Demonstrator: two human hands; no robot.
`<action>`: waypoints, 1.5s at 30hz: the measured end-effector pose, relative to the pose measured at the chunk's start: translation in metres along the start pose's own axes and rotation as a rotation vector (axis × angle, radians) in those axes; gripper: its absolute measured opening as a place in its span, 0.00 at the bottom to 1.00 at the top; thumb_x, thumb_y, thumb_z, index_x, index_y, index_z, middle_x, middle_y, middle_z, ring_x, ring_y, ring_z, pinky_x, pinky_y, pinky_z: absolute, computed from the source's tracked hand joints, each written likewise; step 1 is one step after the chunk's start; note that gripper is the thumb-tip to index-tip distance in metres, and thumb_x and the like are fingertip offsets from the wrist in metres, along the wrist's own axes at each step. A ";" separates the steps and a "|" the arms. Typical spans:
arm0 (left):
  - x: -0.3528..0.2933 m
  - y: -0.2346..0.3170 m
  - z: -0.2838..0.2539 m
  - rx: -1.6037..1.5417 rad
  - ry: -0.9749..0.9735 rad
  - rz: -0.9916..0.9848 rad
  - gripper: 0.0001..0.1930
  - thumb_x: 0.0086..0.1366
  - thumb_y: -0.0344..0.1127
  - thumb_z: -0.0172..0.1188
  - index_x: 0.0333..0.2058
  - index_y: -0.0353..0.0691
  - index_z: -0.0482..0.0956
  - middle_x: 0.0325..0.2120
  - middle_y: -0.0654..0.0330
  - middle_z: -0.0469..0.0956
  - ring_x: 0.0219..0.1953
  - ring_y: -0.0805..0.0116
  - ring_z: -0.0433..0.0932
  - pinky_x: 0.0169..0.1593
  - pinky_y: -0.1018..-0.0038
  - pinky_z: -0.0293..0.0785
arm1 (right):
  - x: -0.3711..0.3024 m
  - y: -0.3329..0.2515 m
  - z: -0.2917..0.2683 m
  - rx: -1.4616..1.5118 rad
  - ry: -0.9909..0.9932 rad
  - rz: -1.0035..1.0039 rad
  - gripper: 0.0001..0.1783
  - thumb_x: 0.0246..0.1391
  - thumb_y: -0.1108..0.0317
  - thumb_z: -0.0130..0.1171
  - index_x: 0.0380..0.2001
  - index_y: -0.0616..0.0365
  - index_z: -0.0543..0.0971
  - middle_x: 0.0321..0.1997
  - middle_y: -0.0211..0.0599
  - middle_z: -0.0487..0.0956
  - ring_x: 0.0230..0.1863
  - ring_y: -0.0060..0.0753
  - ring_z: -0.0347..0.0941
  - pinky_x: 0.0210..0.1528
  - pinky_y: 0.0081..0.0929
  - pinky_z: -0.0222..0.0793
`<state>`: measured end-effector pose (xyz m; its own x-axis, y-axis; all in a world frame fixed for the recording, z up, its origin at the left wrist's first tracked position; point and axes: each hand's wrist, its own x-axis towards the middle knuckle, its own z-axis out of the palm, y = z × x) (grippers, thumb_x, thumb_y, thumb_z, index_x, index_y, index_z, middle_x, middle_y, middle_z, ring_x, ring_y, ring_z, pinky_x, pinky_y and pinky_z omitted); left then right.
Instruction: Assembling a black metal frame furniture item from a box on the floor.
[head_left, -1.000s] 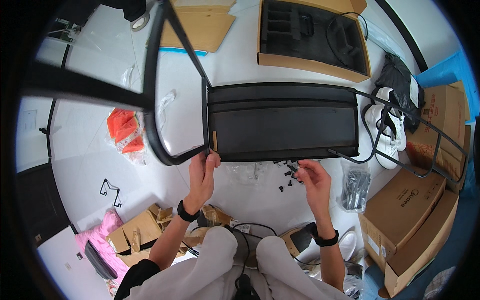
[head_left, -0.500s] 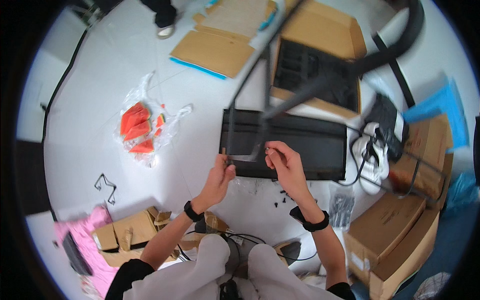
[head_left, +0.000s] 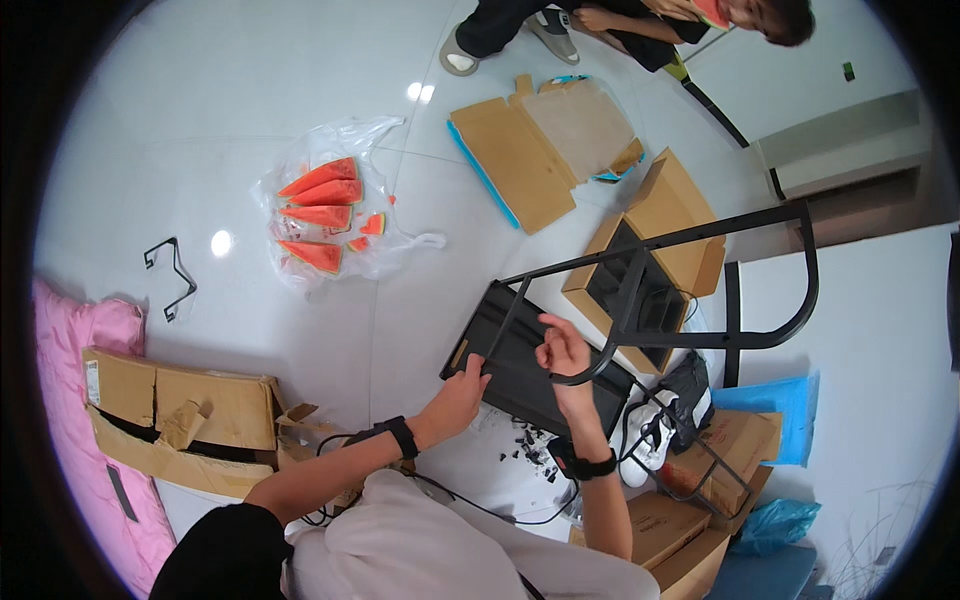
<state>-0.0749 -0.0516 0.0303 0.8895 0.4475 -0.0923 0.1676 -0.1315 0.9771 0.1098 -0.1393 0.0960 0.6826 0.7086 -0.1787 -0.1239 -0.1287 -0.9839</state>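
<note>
one black frame [head_left: 690, 341], left hand [head_left: 452, 404] clamped on it, right hand [head_left: 568, 362] curled, contents unclear

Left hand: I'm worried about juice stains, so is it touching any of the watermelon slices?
Apart. The head view shows pale floor between the left hand and the watermelon slices.

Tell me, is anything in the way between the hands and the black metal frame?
Nothing that I can see. The left hand holds one bar of the black frame. A curved bar of it crosses the right hand in this view; I can't tell if they touch.
</note>
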 end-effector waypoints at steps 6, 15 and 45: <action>-0.003 0.003 0.004 -0.027 0.084 0.048 0.12 0.75 0.31 0.48 0.50 0.29 0.59 0.32 0.28 0.75 0.34 0.29 0.76 0.35 0.46 0.72 | 0.032 0.044 -0.007 -0.243 0.091 0.259 0.16 0.68 0.68 0.43 0.29 0.62 0.77 0.18 0.24 0.65 0.19 0.15 0.61 0.22 0.19 0.56; -0.003 0.001 0.006 0.044 -0.048 -0.060 0.11 0.74 0.31 0.50 0.48 0.31 0.62 0.38 0.37 0.74 0.39 0.34 0.75 0.41 0.52 0.72 | 0.053 0.035 0.037 -0.675 0.004 0.156 0.21 0.68 0.58 0.56 0.28 0.66 0.74 0.16 0.38 0.72 0.18 0.26 0.70 0.22 0.29 0.65; 0.088 -0.031 -0.025 -0.155 0.137 0.071 0.34 0.63 0.25 0.58 0.68 0.34 0.60 0.50 0.38 0.75 0.47 0.41 0.76 0.56 0.61 0.72 | 0.008 0.002 0.039 -0.206 -0.003 0.161 0.12 0.71 0.68 0.45 0.33 0.63 0.71 0.18 0.27 0.66 0.16 0.17 0.62 0.19 0.20 0.62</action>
<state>-0.0124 0.0135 -0.0034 0.8290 0.5593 -0.0057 0.0297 -0.0338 0.9990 0.0875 -0.1069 0.0927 0.6636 0.6699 -0.3330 -0.0812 -0.3780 -0.9222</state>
